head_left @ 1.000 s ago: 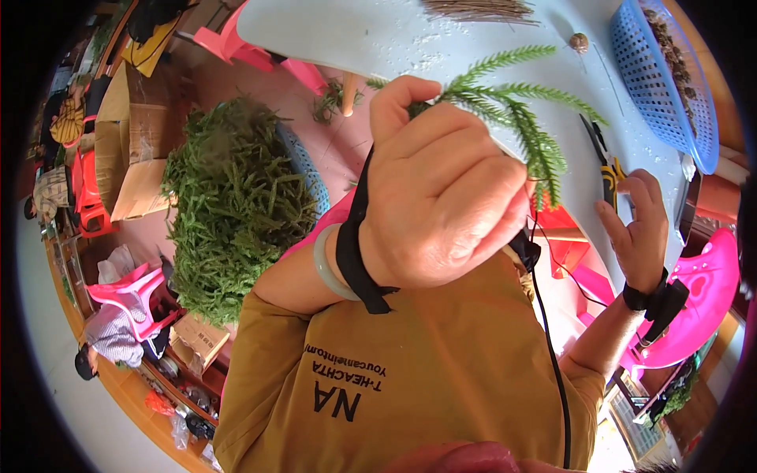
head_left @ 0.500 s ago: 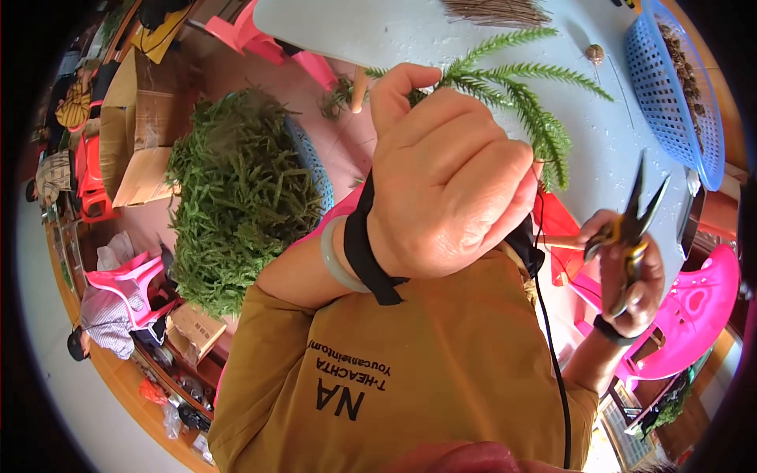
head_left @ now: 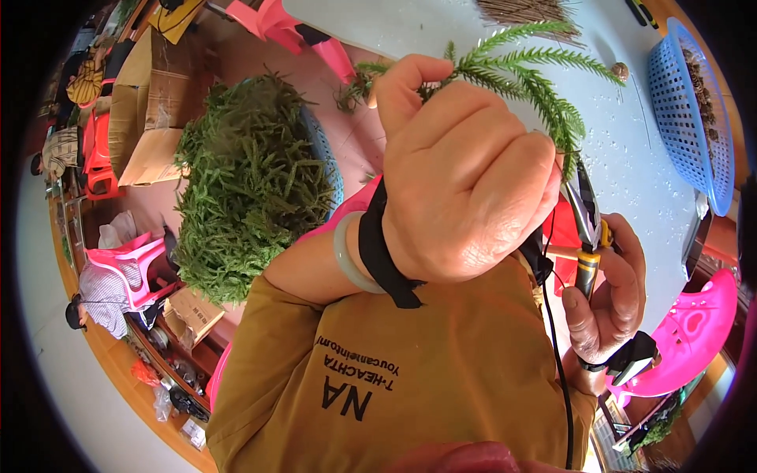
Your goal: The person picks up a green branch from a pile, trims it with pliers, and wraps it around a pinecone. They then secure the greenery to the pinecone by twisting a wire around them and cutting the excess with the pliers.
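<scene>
My left hand point(head_left: 473, 173) is closed around a green, needle-leaved artificial pine sprig point(head_left: 544, 87); its fronds fan out beyond the knuckles to the right. The stem inside the fist is hidden. A pale bangle point(head_left: 347, 256) and a black band circle that wrist. In my right hand point(head_left: 611, 299) are long-nosed pliers point(head_left: 587, 272) with black-and-yellow handles. Their jaws point up beside my left little finger, close to the drooping frond. Whether the jaws touch the stem I cannot tell.
A heap of green sprigs point(head_left: 248, 189) fills a blue basket at left. On the pale table point(head_left: 631, 165) lie brown sticks point(head_left: 528, 16) and a small brown cone point(head_left: 620, 72). A blue basket point(head_left: 670, 102) of brown cones stands at right, near a pink chair point(head_left: 694, 323).
The pliers have swung left and upright, their jaws coming in beside my left fist. My left hand, still gripping the sprig, has shifted slightly right. The whole view has turned a little.
</scene>
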A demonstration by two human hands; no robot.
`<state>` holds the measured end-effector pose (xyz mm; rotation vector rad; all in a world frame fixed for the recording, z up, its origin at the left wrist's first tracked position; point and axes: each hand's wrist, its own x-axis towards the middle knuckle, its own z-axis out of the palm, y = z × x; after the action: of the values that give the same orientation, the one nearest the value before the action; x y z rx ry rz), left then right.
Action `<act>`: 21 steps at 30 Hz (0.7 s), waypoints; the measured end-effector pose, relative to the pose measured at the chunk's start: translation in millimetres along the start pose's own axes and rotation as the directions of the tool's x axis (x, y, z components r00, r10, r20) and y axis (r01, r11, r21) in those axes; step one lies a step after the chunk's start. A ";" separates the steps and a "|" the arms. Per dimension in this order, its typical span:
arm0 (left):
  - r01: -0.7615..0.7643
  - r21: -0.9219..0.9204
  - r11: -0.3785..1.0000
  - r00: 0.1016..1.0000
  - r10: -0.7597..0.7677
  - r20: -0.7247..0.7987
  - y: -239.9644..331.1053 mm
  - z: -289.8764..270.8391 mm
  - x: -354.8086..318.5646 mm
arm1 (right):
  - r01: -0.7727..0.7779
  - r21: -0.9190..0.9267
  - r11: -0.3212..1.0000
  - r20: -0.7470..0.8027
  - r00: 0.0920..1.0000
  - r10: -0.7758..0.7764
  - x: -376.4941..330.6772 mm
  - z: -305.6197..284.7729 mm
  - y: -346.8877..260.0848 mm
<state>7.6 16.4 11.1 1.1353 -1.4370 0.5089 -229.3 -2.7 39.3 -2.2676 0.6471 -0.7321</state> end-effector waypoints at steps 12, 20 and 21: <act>-0.056 0.125 0.991 0.998 0.059 -0.023 -6.7 -2.1 1.8 | 0.004 0.085 0.996 0.029 1.000 -0.007 5.5 8.3 -6.0; -0.060 0.133 0.989 0.996 0.067 -0.052 -7.1 -0.5 2.0 | -0.078 0.133 0.988 0.000 0.997 0.078 10.3 15.8 -10.3; -0.061 0.141 0.988 0.996 0.069 -0.058 -7.0 -0.4 2.0 | -0.095 0.143 0.985 -0.013 0.995 0.098 11.4 17.2 -10.2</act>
<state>14.1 13.0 11.0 1.1743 -1.4046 0.6940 -207.4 4.5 39.5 -2.0863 0.6873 -0.7315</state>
